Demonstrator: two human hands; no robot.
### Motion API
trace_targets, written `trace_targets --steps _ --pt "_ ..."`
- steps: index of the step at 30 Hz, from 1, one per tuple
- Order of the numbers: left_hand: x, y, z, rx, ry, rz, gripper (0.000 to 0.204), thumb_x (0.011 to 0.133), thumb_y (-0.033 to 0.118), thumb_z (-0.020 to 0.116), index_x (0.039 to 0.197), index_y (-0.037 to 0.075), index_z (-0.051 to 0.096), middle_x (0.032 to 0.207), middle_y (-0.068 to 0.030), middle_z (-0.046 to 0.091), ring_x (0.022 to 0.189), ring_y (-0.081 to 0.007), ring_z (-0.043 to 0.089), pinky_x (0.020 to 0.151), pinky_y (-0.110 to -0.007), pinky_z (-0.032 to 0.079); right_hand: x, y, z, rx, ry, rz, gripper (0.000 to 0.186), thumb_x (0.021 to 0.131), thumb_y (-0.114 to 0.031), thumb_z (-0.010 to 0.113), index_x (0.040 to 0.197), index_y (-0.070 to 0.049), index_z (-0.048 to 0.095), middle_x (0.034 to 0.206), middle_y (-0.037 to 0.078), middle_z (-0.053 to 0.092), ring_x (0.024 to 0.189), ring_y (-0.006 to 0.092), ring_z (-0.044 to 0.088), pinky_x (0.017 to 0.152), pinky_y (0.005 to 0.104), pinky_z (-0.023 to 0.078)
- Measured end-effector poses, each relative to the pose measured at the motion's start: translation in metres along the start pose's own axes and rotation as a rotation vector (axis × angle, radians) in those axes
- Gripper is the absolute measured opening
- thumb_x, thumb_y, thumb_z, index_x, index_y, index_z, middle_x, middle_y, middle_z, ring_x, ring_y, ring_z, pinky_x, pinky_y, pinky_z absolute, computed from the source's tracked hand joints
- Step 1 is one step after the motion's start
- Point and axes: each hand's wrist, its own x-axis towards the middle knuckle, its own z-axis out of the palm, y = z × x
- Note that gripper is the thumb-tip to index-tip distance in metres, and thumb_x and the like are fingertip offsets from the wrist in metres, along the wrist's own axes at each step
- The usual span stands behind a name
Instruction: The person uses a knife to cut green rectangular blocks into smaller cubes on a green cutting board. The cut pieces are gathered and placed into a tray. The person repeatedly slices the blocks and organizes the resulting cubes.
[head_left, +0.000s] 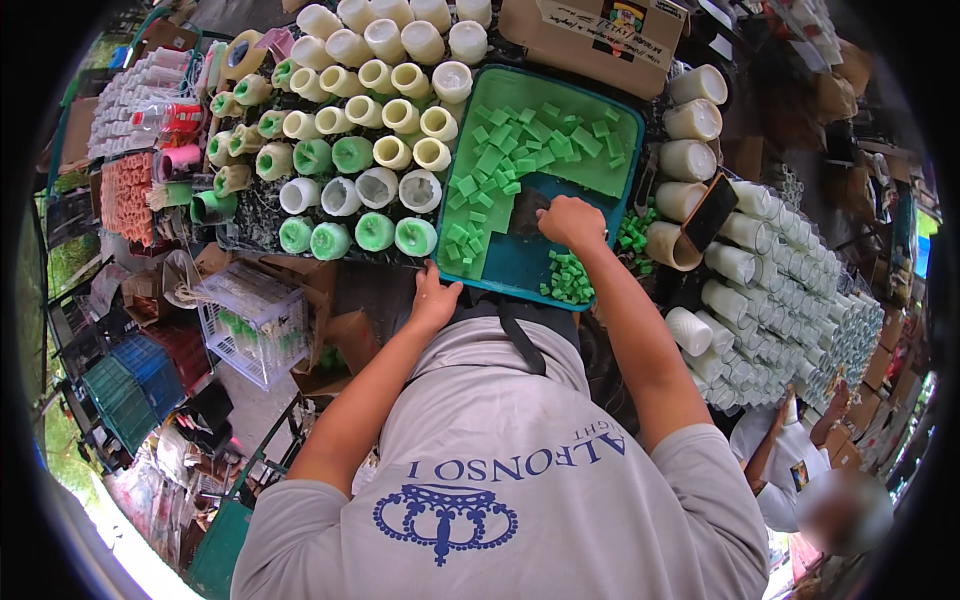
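Observation:
A blue-green tray (617,100) lies in front of me, partly covered by a sheet of green wax-like material (600,172) and many small green cut blocks (492,160). My left hand (434,302) grips the tray's near left corner, its fingers at the rim. Over the bare part of the tray, my right hand (572,222) is closed around what looks like a flat dark scraper (530,208); its handle is hidden in the fist. A small heap of green pieces (567,278) sits in the near right corner, below my right wrist.
Rows of cream, white and green cylinders (376,187) stand left of the tray. Right of it are white cylinders (690,160), loose green bits (635,235) and stacked glasses (750,300). A cardboard box (590,40) is behind. Another person (790,460) is at lower right.

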Motion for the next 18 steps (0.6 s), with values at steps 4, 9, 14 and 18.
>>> trace_targets --steps 4,9,14,18 --pt "0.004 -0.011 0.004 0.045 -0.021 0.058 0.098 0.094 0.028 0.069 0.168 -0.009 0.015 0.167 -0.0308 0.031 0.149 -0.0466 0.043 0.121 -0.044 0.041 0.005 -0.001 0.008 -0.006 0.010 0.003 0.051 0.105 -0.047 0.059 0.127 -0.003 0.074 0.126 0.019 0.077 0.117 0.0390 0.074 0.097 0.0504 0.059" --pt "0.002 -0.012 0.002 0.101 -0.029 0.088 0.097 0.094 0.025 0.066 0.168 -0.009 0.013 0.170 -0.0311 0.027 0.152 -0.0474 0.040 0.123 -0.045 0.039 0.008 -0.007 0.008 -0.006 -0.015 0.001 0.054 0.105 -0.049 0.058 0.128 -0.003 0.074 0.128 0.020 0.076 0.119 0.0399 0.073 0.100 0.0512 0.058" --pt "-0.001 -0.005 -0.006 0.126 -0.033 0.100 0.097 0.094 0.025 0.065 0.169 -0.008 0.011 0.172 -0.0308 0.024 0.153 -0.0478 0.039 0.124 -0.045 0.038 0.018 -0.009 0.008 0.005 -0.028 -0.035 0.056 0.106 -0.052 0.057 0.128 -0.003 0.073 0.128 0.022 0.075 0.121 0.0427 0.071 0.101 0.0530 0.056" --pt "-0.002 -0.009 -0.006 0.153 -0.030 0.122 0.098 0.094 0.025 0.064 0.169 -0.007 0.009 0.174 -0.0294 0.021 0.153 -0.0481 0.039 0.124 -0.046 0.038 0.027 -0.002 0.016 0.006 -0.013 -0.127 0.055 0.105 -0.054 0.057 0.126 -0.006 0.075 0.124 0.020 0.077 0.118 0.0409 0.072 0.098 0.0524 0.057"
